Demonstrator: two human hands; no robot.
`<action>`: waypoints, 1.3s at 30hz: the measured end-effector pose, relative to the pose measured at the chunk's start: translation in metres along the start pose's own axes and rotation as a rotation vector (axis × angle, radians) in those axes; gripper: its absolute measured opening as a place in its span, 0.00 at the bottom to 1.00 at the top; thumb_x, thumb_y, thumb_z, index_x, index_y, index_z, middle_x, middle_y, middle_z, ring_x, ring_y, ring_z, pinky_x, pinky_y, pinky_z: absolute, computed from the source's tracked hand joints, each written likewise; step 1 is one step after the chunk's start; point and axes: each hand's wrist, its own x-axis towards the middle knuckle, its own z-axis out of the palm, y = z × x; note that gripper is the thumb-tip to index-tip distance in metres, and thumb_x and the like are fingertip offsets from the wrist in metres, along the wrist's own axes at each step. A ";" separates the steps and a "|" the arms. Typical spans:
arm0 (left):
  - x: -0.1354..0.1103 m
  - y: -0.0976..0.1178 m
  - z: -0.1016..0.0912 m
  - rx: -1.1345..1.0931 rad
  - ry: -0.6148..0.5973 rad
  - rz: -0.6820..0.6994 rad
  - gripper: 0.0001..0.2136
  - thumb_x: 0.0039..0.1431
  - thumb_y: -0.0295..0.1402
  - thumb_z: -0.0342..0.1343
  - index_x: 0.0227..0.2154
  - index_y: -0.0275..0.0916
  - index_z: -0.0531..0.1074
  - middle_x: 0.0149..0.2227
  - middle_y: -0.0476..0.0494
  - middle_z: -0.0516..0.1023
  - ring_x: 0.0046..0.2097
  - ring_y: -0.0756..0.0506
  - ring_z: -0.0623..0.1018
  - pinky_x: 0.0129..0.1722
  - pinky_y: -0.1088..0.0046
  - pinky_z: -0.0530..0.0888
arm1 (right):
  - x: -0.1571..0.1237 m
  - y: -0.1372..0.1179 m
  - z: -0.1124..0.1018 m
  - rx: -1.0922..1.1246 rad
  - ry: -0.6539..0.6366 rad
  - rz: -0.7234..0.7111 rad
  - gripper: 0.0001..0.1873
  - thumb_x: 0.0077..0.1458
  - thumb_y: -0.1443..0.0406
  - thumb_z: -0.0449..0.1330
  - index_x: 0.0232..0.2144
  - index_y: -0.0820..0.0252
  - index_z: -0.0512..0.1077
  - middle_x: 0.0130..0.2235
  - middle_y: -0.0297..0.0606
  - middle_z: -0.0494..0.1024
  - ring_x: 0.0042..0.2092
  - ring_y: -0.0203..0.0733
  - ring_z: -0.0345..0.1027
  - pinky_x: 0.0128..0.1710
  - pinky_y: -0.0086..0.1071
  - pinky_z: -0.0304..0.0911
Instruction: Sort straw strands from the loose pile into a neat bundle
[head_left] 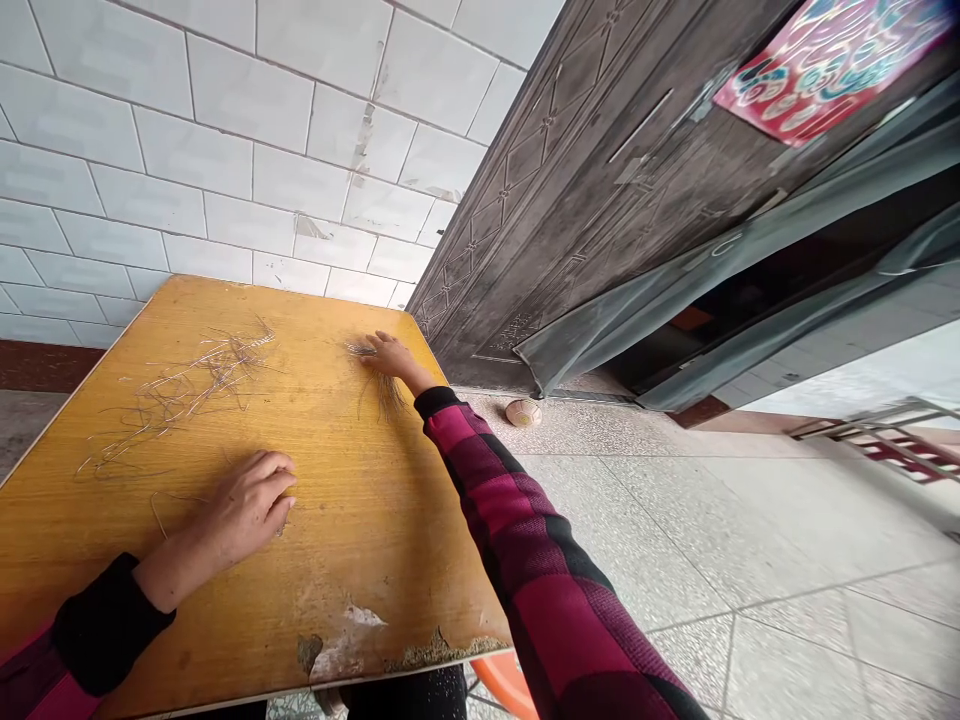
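My right hand (391, 356) reaches to the far right part of the yellow wooden table, its fingers closing over a small bundle of thin wires (388, 398). Silvery wire ends show past the fingertips, and more strands fan out below the palm. Nearer to me, my left hand (251, 507) rests on the tabletop with fingers curled together. Whatever may be in its fingers is too small or hidden. A loose pile of thin, tangled wires (206, 375) is spread over the table's left half. One bent strand lies close to my left wrist.
The table (360, 540) has a chipped front edge and stands by a white tiled wall (225, 100). A dark carved door (540, 190) and a grey-green curtain (637, 320) are to the right. A round ball-like object (523, 413) lies on the floor; an orange stool (506, 682) shows below.
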 end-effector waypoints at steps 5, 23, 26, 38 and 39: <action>0.000 -0.001 -0.001 0.005 0.004 0.002 0.07 0.58 0.23 0.49 0.32 0.37 0.72 0.40 0.42 0.74 0.43 0.44 0.73 0.44 0.65 0.72 | 0.000 0.004 0.004 0.033 -0.033 -0.027 0.29 0.63 0.53 0.50 0.63 0.55 0.54 0.65 0.49 0.55 0.64 0.52 0.52 0.57 0.43 0.54; 0.001 0.001 -0.005 -0.010 0.020 0.019 0.07 0.59 0.23 0.49 0.30 0.37 0.72 0.39 0.42 0.74 0.42 0.45 0.73 0.44 0.67 0.72 | -0.010 0.010 -0.005 0.113 -0.006 0.074 0.39 0.50 0.66 0.64 0.62 0.69 0.55 0.60 0.55 0.62 0.61 0.50 0.56 0.57 0.33 0.54; 0.001 -0.001 -0.005 -0.008 0.048 0.025 0.07 0.58 0.23 0.49 0.30 0.37 0.71 0.38 0.42 0.74 0.42 0.45 0.73 0.44 0.66 0.72 | -0.016 0.008 -0.006 0.130 -0.022 0.045 0.42 0.48 0.63 0.66 0.62 0.67 0.55 0.61 0.53 0.62 0.62 0.49 0.56 0.57 0.33 0.55; 0.004 -0.007 -0.012 0.022 0.093 -0.019 0.06 0.58 0.24 0.51 0.31 0.35 0.73 0.40 0.39 0.74 0.45 0.43 0.73 0.47 0.63 0.72 | -0.090 -0.033 -0.024 0.262 0.228 -0.137 0.38 0.52 0.64 0.62 0.62 0.69 0.56 0.63 0.56 0.55 0.65 0.54 0.49 0.63 0.42 0.49; 0.005 -0.009 -0.020 0.033 0.096 -0.026 0.06 0.58 0.25 0.51 0.32 0.35 0.73 0.41 0.39 0.74 0.46 0.43 0.73 0.48 0.63 0.71 | -0.107 -0.041 -0.023 0.308 0.260 -0.210 0.36 0.52 0.63 0.62 0.61 0.65 0.57 0.63 0.53 0.56 0.64 0.53 0.52 0.62 0.44 0.51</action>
